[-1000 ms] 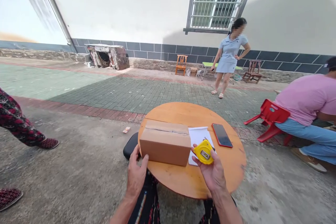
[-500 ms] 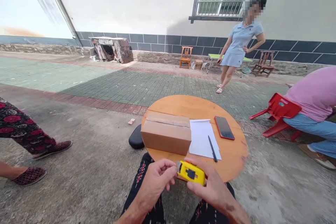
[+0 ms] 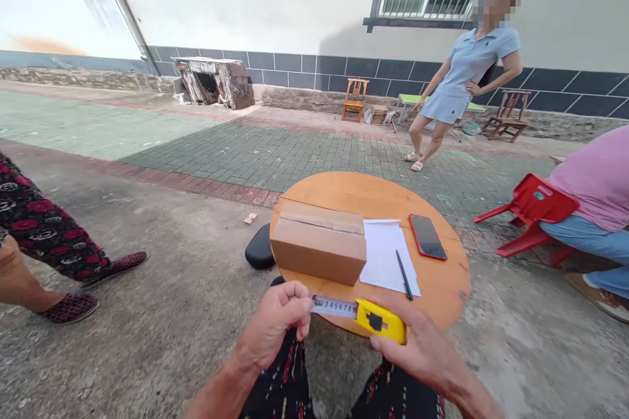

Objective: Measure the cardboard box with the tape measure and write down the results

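Note:
My right hand (image 3: 417, 347) grips a yellow tape measure (image 3: 381, 322) in front of the near edge of a round wooden table (image 3: 442, 285). My left hand (image 3: 275, 324) pinches the end of its white blade (image 3: 334, 306), which is drawn out a short way between the two hands. On the table lie a sealed brown cardboard box (image 3: 318, 250), a white sheet of paper (image 3: 386, 252) with a black pen (image 3: 404, 275) on it, and a red phone (image 3: 427, 236).
A black stool (image 3: 259, 247) stands left of the table. A person in a pink top sits on a red plastic chair (image 3: 533, 209) at right. Another person stands by the far wall (image 3: 462, 72). Legs in floral trousers (image 3: 44, 229) stretch in from the left.
My right hand brought the tape measure from above the paper down to the table's near edge. My left hand left the box, took the blade's end and pulled it out leftward.

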`<control>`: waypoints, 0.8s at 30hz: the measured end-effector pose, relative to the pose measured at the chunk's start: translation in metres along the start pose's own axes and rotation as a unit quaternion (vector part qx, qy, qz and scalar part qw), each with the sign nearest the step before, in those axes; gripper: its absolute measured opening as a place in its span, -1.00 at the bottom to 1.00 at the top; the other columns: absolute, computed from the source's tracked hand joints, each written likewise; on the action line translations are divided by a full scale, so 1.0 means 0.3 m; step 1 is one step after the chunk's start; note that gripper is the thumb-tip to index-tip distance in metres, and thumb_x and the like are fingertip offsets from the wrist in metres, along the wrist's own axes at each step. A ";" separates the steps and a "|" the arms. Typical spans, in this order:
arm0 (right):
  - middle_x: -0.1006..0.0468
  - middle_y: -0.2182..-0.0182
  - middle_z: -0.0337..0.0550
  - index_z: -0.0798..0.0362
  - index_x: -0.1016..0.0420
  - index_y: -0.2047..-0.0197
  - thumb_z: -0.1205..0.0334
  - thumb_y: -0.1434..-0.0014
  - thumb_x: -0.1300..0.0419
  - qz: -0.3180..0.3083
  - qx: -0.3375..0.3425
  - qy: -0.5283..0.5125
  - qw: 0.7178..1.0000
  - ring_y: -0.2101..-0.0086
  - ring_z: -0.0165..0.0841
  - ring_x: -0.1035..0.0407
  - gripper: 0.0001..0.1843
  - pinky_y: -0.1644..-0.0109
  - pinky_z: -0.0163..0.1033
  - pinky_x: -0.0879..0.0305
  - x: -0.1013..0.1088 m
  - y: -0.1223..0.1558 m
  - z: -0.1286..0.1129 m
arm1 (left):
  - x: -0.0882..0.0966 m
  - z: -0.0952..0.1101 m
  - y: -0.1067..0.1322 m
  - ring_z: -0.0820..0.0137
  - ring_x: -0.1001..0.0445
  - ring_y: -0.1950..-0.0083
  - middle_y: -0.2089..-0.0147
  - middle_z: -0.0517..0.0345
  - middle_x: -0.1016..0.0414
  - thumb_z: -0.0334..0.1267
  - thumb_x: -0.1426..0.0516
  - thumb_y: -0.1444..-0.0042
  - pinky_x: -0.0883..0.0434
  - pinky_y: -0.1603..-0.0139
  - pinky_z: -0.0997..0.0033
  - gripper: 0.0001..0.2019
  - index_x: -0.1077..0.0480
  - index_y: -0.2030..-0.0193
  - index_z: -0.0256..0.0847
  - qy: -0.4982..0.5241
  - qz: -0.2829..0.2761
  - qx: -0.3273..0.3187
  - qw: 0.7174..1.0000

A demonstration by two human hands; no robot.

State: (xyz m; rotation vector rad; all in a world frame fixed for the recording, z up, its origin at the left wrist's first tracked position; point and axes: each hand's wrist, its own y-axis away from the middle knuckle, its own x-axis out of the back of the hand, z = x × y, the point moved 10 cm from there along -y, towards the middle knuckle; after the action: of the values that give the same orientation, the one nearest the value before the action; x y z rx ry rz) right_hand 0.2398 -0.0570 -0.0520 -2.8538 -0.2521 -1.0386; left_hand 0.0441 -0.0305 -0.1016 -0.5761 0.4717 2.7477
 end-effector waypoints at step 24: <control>-0.63 0.31 -0.16 -0.08 -0.52 -0.02 0.09 -0.08 -0.12 -0.045 -0.034 0.302 0.952 0.33 -0.21 -0.47 -0.58 0.33 -0.25 -0.21 0.236 -0.401 -0.201 | 0.339 0.457 -0.322 0.58 -0.16 0.66 0.65 0.29 -0.26 -0.06 -0.17 0.28 -0.04 0.67 0.55 -0.73 -0.27 0.59 -0.23 -0.211 0.127 -0.053 0.968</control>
State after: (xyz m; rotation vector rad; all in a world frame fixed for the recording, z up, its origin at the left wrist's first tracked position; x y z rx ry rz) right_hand 0.2327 0.0609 0.0434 -2.4327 -0.2941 -1.8944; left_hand -0.0573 0.1296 -0.0511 0.0635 0.3125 3.0349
